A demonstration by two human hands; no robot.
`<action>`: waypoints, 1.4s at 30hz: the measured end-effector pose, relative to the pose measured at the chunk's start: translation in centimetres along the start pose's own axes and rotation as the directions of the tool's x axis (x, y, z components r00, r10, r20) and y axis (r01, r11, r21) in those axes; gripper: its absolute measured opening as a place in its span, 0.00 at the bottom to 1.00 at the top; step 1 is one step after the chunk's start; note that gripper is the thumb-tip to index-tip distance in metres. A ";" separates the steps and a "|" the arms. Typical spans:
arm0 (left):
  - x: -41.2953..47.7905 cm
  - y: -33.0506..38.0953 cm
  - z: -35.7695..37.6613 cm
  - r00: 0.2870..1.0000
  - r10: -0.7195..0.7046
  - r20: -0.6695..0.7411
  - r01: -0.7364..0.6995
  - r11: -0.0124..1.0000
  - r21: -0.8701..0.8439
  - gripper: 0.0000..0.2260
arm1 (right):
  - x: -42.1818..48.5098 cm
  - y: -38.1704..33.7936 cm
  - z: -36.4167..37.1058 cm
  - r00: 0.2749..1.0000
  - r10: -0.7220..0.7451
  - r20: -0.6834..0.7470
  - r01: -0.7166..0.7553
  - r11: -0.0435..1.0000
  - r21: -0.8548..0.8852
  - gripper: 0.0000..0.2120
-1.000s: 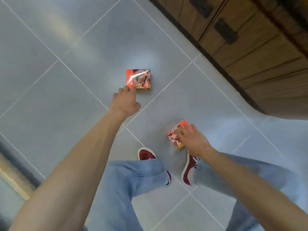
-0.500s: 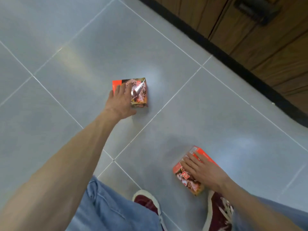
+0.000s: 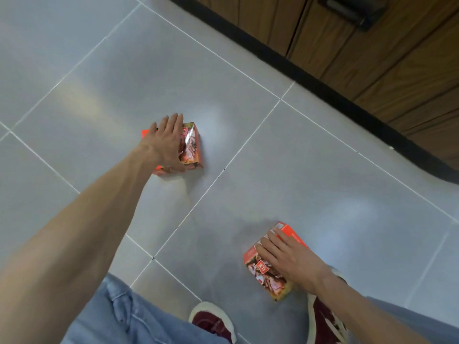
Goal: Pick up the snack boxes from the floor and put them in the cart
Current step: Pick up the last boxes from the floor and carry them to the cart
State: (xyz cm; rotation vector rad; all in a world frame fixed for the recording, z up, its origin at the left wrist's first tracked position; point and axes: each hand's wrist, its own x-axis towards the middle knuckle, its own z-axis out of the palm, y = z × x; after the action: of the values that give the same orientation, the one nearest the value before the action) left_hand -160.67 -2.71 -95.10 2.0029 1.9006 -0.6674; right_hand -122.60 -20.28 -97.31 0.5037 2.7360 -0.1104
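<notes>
Two orange snack boxes with a food picture lie on the grey tiled floor. My left hand [image 3: 166,142] lies spread over the far snack box [image 3: 192,147]; its fingers reach past the far edge and its thumb presses the near side. My right hand [image 3: 288,259] covers the near snack box [image 3: 265,271], close to my right foot, with the fingers laid across its top. Both boxes rest on the floor. No cart is in view.
A wooden cabinet front [image 3: 372,58] with a black plinth [image 3: 298,70] runs along the upper right. My two dark red shoes [image 3: 213,321] and blue jeans [image 3: 129,319] fill the bottom edge. Grey floor tiles [image 3: 99,95] stretch to the left.
My left hand has reached forward from the near edge of the far box to cover and clasp it. My right hand has stayed on the near box. The camera has dropped closer to the floor.
</notes>
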 end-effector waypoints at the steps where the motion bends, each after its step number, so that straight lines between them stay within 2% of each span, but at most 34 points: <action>1: 0.1 0.1 0.3 1.000 0.013 0.003 -0.013 1.000 0.015 0.68 | 0.0 0.0 0.0 1.000 0.001 0.000 -0.001 1.000 -0.014 0.25; 7: 0.0 -0.1 1.6 0.991 0.061 -0.117 -0.061 0.998 0.002 0.61 | 0.2 0.0 -0.2 0.999 -0.017 0.049 0.020 0.998 -0.061 0.25; 11: -1.3 0.9 2.2 0.991 0.053 -0.121 -0.057 0.998 -0.027 0.54 | 0.4 0.0 -1.5 0.987 -0.012 0.159 0.026 0.996 -0.086 0.25; 15: -3.4 2.0 2.6 0.992 0.042 -0.115 -0.049 0.997 -0.053 0.53 | 0.9 -0.2 -3.2 0.966 0.024 0.256 0.001 0.995 -0.096 0.24; 19: -5.6 2.4 1.4 0.989 0.008 -0.148 -0.022 0.995 -0.093 0.50 | 1.3 -0.1 -4.5 0.953 0.081 0.292 -0.067 0.996 -0.059 0.32; 22: -7.7 2.2 -0.7 0.988 -0.014 -0.155 -0.001 0.995 -0.097 0.51 | 1.2 1.0 -7.2 0.949 0.117 0.292 -0.104 0.993 -0.061 0.40; 28: -14.1 0.9 -8.3 0.985 -0.060 -0.162 0.045 0.994 -0.097 0.54 | 0.2 3.6 -17.0 0.955 0.184 0.234 -0.171 0.983 -0.072 0.47; 32: -19.1 -1.0 -15.2 0.977 -0.103 -0.189 0.082 0.990 -0.115 0.56 | -0.3 4.9 -26.7 0.926 0.252 0.281 -0.251 0.967 -0.042 0.57; 36: -25.2 -3.2 -20.9 0.946 -0.204 -0.254 0.143 0.961 -0.238 0.55 | -0.1 5.0 -36.8 0.921 0.279 0.271 -0.284 0.959 -0.024 0.58; 39: -31.6 -4.5 -24.6 0.908 -0.329 -0.260 0.218 0.900 -0.377 0.55 | 0.3 4.1 -44.7 0.927 0.281 0.247 -0.282 0.959 -0.032 0.57; 42: -38.2 -6.4 -28.8 0.893 -0.387 -0.231 0.254 0.856 -0.451 0.55 | 0.6 3.1 -52.3 0.927 0.298 0.229 -0.303 0.953 -0.014 0.58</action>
State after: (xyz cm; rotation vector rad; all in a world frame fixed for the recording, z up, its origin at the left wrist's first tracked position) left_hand -164.01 -19.88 -50.14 1.6037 2.3586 0.0095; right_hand -139.24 -9.98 -48.69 0.8550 2.4041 -0.1124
